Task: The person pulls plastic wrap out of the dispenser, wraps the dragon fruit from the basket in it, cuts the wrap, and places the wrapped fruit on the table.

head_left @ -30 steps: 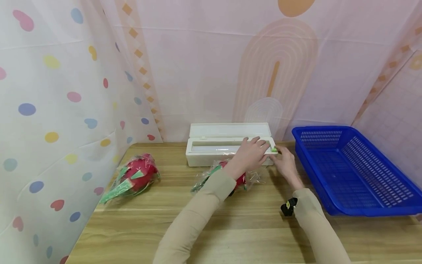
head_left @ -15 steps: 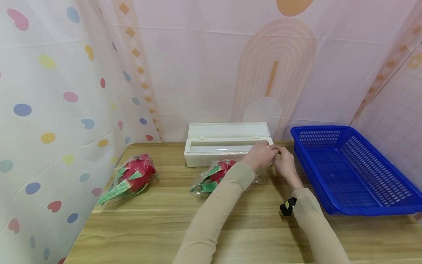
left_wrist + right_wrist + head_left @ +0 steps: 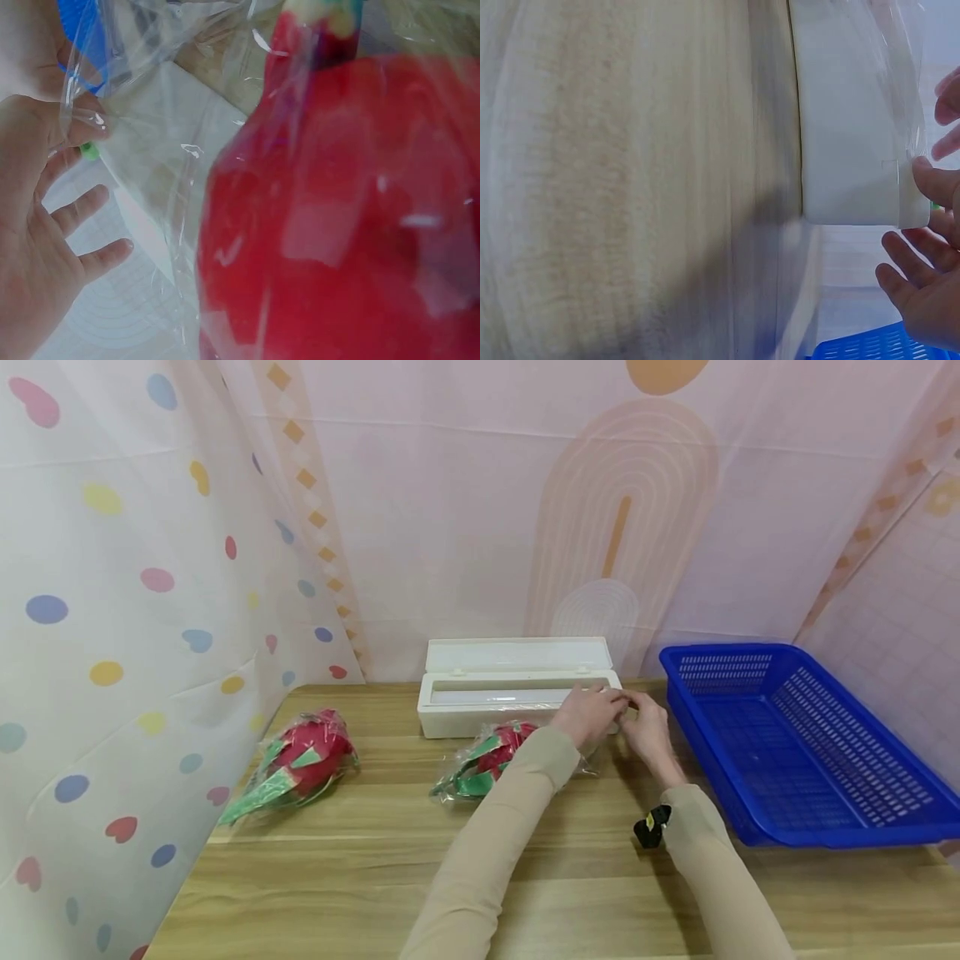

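A long white cling film dispenser [image 3: 457,722] stands at the back of the table with its lid up. My left hand [image 3: 585,717] reaches over its right end, thumb and index finger pinched at a small green slider [image 3: 90,151], other fingers extended. At the same corner my right hand [image 3: 648,735] pinches, with the green piece showing between thumb and index finger in the right wrist view. The hands overlap, so the exact contact is partly hidden. Under my left forearm lies a plastic-wrapped dragon fruit [image 3: 501,747], large and red in the left wrist view.
Another wrapped dragon fruit [image 3: 313,752] lies at the table's left. At the right stands a blue plastic basket [image 3: 795,743], beside my right forearm. A black device [image 3: 651,827] sits at my right wrist. Curtains hang behind the table [image 3: 360,877].
My left hand has moved right along the dispenser to meet my right hand at its end, uncovering more of the nearer dragon fruit. My right hand has stayed almost in place.
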`<control>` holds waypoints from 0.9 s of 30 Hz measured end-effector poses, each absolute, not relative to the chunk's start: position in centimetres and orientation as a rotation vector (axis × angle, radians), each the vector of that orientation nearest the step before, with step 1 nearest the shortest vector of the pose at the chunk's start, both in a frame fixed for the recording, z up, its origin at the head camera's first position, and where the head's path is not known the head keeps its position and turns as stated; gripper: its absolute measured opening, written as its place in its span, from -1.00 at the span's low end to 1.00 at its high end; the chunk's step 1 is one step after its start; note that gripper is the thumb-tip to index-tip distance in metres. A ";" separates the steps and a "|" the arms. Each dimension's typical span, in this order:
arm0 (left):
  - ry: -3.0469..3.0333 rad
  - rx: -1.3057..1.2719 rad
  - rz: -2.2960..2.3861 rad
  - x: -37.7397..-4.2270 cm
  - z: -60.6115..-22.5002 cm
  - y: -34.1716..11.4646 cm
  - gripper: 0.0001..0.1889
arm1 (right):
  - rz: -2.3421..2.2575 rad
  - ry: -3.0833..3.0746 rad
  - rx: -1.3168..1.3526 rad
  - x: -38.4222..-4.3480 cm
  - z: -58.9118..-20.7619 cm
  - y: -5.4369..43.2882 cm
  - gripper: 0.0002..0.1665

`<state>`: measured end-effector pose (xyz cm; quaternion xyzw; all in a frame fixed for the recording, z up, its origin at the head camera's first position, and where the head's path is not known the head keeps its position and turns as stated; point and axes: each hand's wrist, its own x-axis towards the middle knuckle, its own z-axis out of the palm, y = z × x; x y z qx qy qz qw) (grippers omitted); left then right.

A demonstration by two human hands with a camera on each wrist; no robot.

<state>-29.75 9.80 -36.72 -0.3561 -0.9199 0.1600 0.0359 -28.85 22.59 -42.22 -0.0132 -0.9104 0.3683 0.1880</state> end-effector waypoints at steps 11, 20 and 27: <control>-2.831 -1.033 0.571 -29.7 -36.9 10.1 -0.45 | 1.005 -2.569 -0.015 -29.1 -42.4 22.7 -0.52; -2.889 -1.003 0.536 -29.9 -37.3 10.1 -0.41 | 0.978 -2.565 -0.012 -29.0 -42.4 22.8 -0.53; -2.894 -0.966 0.563 -29.8 -37.2 10.4 -0.40 | 0.948 -2.567 -0.009 -29.0 -42.3 22.8 -0.56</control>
